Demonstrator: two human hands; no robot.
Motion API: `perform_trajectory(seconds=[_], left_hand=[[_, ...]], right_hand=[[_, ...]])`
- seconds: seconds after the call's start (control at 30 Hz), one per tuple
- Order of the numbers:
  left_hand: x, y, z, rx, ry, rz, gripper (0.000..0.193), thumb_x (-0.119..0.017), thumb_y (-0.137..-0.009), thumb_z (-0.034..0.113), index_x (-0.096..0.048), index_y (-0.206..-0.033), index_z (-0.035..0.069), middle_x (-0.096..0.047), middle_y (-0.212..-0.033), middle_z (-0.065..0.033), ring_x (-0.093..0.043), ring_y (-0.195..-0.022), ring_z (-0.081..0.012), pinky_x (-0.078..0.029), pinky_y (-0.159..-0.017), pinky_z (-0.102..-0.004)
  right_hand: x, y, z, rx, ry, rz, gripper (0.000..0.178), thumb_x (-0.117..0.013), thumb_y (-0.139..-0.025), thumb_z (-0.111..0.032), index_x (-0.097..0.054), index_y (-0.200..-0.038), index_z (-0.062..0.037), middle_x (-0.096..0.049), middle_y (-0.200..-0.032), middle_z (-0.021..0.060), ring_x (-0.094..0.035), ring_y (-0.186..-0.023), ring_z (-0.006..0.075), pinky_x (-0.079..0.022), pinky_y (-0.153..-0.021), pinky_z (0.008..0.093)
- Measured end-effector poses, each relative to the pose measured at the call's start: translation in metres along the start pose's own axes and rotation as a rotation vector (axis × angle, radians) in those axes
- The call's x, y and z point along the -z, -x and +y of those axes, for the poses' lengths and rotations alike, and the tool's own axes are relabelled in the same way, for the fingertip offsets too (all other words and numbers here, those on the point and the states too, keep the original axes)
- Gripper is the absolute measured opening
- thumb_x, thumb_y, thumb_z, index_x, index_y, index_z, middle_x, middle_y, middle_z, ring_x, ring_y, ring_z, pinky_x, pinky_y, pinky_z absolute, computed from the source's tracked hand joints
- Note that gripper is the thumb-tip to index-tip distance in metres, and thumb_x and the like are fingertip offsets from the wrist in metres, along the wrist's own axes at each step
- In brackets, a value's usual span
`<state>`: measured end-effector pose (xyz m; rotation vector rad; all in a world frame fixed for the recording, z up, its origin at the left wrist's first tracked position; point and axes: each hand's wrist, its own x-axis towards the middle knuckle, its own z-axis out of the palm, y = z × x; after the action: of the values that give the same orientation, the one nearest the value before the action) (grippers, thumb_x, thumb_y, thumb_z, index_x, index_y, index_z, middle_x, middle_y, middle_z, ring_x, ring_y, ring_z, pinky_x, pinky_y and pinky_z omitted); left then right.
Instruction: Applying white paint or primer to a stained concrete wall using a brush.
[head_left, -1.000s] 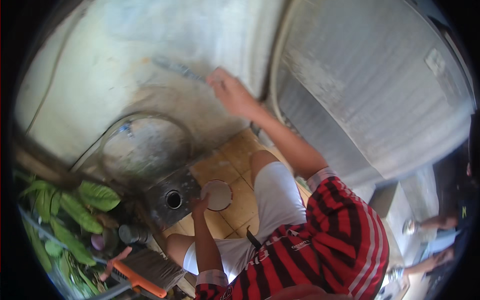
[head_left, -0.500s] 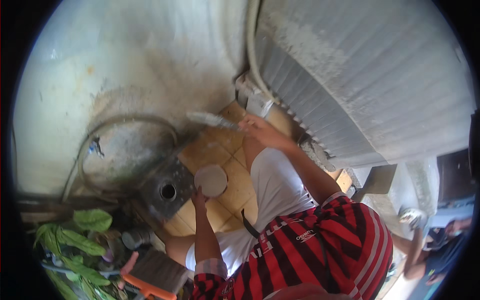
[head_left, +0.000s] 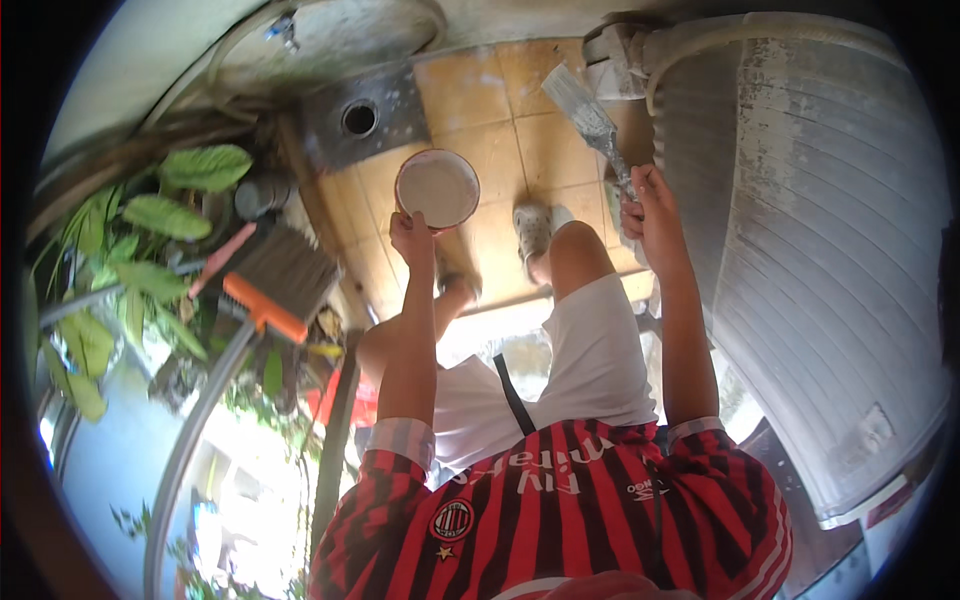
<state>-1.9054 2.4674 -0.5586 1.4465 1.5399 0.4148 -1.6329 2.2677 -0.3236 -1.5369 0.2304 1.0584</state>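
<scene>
Pinched at its near rim, a round bowl (head_left: 437, 190) with a reddish edge is held in my left hand (head_left: 413, 238). Pale greyish stuff fills its inside. Out to the right, my right hand (head_left: 652, 210) is wrapped round the handle of a flat paint brush (head_left: 585, 108). Its wide bristles point up and to the left, coated whitish, over the yellow tiled floor (head_left: 480, 160). Bowl and brush are apart from each other.
A grey slab with a round drain hole (head_left: 359, 118) lies beyond the bowl. To the left are leafy plants (head_left: 205, 168) and an upturned broom (head_left: 265, 308) with an orange head. A corrugated grey sheet (head_left: 800, 220) rises on the right. A hose and tap (head_left: 284, 32) are on the far wall.
My view has swung down and right, away from the wall. The brush, earlier level and pointing left near the wall, now tilts upward at the right. Both hands keep their hold.
</scene>
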Motion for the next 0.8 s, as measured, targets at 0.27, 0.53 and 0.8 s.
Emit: perform_trajectory(seconds=[0.27, 0.53, 0.8], left_hand=[[0.151, 0.156, 0.052, 0.265, 0.344, 0.326, 0.017, -0.06, -0.081, 0.01, -0.048, -0.076, -0.001, -0.053, -0.069, -0.0023, -0.05, -0.055, -0.0135, -0.044, -0.049, -0.0309], [0.242, 0.342, 0.141, 0.509, 0.566, 0.54, 0.016, -0.063, -0.086, 0.014, -0.051, -0.09, 0.005, -0.052, -0.063, -0.0019, -0.05, -0.049, -0.0095, -0.03, -0.045, -0.0229], [0.244, 0.513, 0.152, 0.72, 0.709, 0.776, 0.014, -0.062, -0.087, 0.012, -0.049, -0.086, 0.007, -0.054, -0.06, -0.0025, -0.051, -0.046, -0.0102, -0.031, -0.042, -0.0235]], right_hand=[[-0.029, 0.083, -0.005, -0.317, -0.112, -0.205, 0.022, -0.051, -0.104, -0.033, -0.042, -0.093, -0.0169, -0.035, -0.063, -0.0059, -0.023, -0.044, 0.0019, -0.017, -0.041, 0.021], [-0.027, 0.141, -0.017, -0.449, 0.008, -0.314, 0.017, -0.054, -0.101, -0.037, -0.046, -0.096, -0.0228, -0.035, -0.063, -0.0083, -0.025, -0.045, 0.0031, -0.02, -0.047, 0.0216], [0.001, 0.158, -0.023, -0.477, 0.156, -0.458, 0.021, -0.051, -0.102, -0.036, -0.043, -0.092, -0.0186, -0.037, -0.065, -0.0052, -0.026, -0.046, 0.0053, -0.023, -0.047, 0.0239]])
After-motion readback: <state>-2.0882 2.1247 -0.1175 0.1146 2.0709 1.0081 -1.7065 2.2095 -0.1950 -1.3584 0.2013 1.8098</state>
